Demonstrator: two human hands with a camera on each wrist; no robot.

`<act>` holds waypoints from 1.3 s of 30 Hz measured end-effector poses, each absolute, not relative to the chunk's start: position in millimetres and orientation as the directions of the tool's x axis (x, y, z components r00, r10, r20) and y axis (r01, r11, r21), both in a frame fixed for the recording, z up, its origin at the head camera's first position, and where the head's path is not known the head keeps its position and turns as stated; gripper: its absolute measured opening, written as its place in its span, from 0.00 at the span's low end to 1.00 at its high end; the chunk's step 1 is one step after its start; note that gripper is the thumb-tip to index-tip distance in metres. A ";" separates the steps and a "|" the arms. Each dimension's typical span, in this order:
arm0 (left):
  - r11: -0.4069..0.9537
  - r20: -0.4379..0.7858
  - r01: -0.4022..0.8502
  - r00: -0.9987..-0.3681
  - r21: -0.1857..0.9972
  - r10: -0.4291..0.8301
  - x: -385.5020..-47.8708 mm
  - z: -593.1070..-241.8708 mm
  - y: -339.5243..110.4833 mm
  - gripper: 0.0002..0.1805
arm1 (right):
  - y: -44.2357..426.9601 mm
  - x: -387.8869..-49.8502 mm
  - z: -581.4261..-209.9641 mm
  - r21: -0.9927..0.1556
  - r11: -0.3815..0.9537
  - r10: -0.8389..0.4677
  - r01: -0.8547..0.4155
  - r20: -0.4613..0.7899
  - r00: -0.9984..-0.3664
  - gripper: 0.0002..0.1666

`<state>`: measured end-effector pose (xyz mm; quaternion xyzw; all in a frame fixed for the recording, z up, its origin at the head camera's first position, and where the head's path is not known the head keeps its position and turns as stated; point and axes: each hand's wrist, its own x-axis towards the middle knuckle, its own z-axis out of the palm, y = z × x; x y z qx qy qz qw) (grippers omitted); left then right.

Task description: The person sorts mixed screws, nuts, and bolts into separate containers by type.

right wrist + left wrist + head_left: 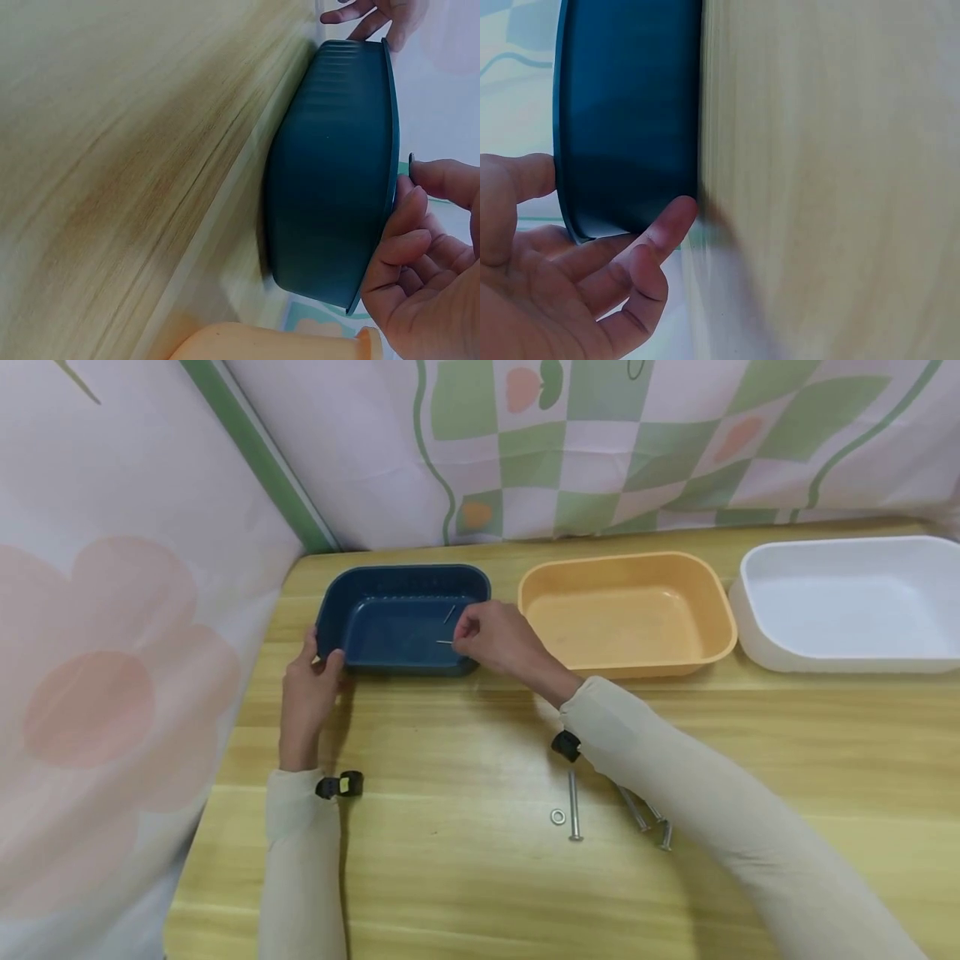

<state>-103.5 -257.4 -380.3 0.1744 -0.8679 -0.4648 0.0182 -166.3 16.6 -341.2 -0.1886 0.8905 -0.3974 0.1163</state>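
My left hand [306, 697] holds the near left corner of a dark blue plastic bin [397, 670], thumb at the front and fingers along the left side. In the left wrist view, the fingers [675, 217] lie against its outer wall. Over the bin's right end, my right hand [498, 639] pinches a thin metal nail [444, 642] between thumb and fingertips. The right wrist view shows only a small dark end of the nail [411, 157]. Another thin metal piece [449, 613] lies on the bin floor.
To the right stand a yellow bin [626, 672] and a white bin [847, 664]. Nearer on the wooden table [450, 877] lie a long bolt [574, 806], a ring-shaped nut or washer [557, 817] and several more bolts [633, 810] partly under my right sleeve. Patterned cloth [525, 468] hangs behind.
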 end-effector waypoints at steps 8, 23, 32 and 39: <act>0.509 -0.133 -0.289 -0.938 0.811 -0.321 -104.5 -381.4 -257.3 0.36 | 18.6 -166.0 -344.1 -0.772 0.595 -0.422 -0.223 -0.065 -0.904 0.04; 0.515 -0.130 -0.285 -0.940 0.809 -0.316 -102.9 -381.3 -260.8 0.36 | 16.2 -163.4 -346.1 -0.804 0.556 -0.435 -0.210 -0.066 -0.898 0.04; 0.514 -0.127 -0.273 -0.945 0.813 -0.302 -104.4 -380.1 -261.1 0.36 | 17.9 -161.2 -346.1 -0.806 0.555 -0.436 -0.206 -0.071 -0.897 0.05; 0.527 -0.119 -0.263 -0.949 0.808 -0.291 -106.4 -381.5 -261.3 0.36 | 21.0 -160.8 -346.3 -0.825 0.523 -0.438 -0.212 -0.047 -0.898 0.05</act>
